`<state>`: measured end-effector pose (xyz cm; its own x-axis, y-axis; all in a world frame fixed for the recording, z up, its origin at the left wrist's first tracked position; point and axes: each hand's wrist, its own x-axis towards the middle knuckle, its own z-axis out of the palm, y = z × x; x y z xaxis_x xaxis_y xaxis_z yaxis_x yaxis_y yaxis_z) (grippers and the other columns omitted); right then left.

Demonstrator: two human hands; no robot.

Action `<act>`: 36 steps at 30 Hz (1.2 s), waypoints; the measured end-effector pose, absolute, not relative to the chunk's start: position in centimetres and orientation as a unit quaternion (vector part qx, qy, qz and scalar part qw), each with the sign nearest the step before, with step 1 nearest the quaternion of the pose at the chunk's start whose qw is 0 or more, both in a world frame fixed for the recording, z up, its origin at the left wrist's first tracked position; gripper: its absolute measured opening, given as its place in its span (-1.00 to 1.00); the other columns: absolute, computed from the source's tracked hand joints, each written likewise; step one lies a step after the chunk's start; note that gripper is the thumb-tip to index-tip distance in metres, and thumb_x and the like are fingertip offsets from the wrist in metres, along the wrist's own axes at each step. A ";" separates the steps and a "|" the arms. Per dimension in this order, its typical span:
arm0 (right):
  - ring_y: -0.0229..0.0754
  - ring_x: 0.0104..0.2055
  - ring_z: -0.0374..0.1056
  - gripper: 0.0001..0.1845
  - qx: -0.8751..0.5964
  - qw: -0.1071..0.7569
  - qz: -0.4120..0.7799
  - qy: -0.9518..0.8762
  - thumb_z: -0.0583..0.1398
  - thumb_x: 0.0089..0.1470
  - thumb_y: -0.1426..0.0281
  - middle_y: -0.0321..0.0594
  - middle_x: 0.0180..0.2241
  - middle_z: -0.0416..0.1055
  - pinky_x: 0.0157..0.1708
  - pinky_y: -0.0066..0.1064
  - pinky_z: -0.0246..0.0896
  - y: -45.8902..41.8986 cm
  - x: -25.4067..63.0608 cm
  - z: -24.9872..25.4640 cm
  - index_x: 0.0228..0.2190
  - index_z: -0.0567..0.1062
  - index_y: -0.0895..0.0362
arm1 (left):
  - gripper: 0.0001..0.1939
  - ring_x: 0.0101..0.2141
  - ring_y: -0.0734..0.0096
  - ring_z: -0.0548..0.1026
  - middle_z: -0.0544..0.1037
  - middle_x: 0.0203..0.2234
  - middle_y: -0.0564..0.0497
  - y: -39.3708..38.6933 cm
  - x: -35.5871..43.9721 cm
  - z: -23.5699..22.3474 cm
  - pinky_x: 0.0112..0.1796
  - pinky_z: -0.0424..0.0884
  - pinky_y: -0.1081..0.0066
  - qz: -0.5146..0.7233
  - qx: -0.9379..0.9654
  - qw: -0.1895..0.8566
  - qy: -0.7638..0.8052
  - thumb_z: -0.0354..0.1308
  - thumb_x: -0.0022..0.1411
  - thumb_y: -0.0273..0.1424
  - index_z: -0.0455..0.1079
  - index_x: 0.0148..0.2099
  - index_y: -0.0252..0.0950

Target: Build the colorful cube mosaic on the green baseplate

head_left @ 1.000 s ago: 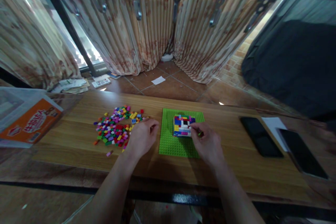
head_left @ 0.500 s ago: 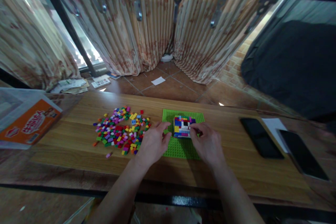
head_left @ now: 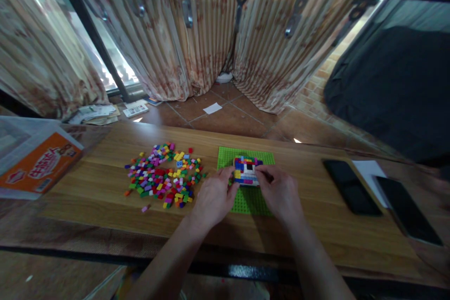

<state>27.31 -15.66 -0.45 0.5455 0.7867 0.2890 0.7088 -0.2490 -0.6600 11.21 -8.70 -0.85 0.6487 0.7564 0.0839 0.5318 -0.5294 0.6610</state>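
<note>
A low block build of multicoloured toy bricks [head_left: 248,176] sits on a green studded baseplate [head_left: 246,206]. White bricks frame a dark square opening in its top. My left hand [head_left: 215,194] has its thumb and forefinger against the build's left side and near left corner. At the right side, the thumb and forefinger of my right hand [head_left: 279,190] are pinched together at the top edge. A small toy brick seems to be between those fingertips, mostly hidden by them.
Loose toy bricks [head_left: 160,173] lie spread left of the baseplate. Two dark phone-like devices, one nearer [head_left: 351,187] and one farther right [head_left: 409,211], flank a white paper [head_left: 369,171]. A clear plastic container with an orange label [head_left: 42,164] stands at the table's left end.
My left hand has moved right, from beside the build to touching its left side. My right hand stays at the right edge, still pinching.
</note>
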 end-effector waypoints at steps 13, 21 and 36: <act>-0.09 -0.36 0.46 -0.67 -0.802 0.436 0.061 -0.405 0.15 0.08 0.17 -0.11 -0.35 0.59 -0.28 -0.28 0.29 -16.1 28.0 -0.7 -0.34 0.60 0.13 | -0.62 -0.14 0.22 0.56 0.55 -0.02 -0.16 -8.7 11.3 -0.8 -0.09 0.48 0.23 0.181 0.851 0.317 0.377 0.06 0.31 -0.43 0.32 0.16 -0.31; 0.03 -0.21 0.39 -0.55 -0.839 0.398 0.034 -0.369 0.21 -0.02 0.08 0.00 -0.21 0.49 -0.16 -0.14 0.24 -15.4 28.0 -1.6 -0.24 0.60 0.15 | -0.61 -0.11 0.19 0.55 0.55 -0.03 -0.17 -8.7 11.3 -0.7 -0.06 0.47 0.20 0.177 0.853 0.316 0.377 0.06 0.30 -0.43 0.32 0.16 -0.32; -0.02 -0.23 0.47 -0.54 -0.784 0.505 0.158 -0.325 0.28 -0.07 0.13 -0.01 -0.22 0.56 -0.16 -0.13 0.36 -14.7 28.3 -2.6 -0.19 0.53 0.19 | -0.60 -0.18 0.19 0.56 0.55 -0.02 -0.19 -8.8 11.3 -0.7 -0.07 0.48 0.15 0.175 0.854 0.312 0.378 0.07 0.30 -0.45 0.31 0.17 -0.35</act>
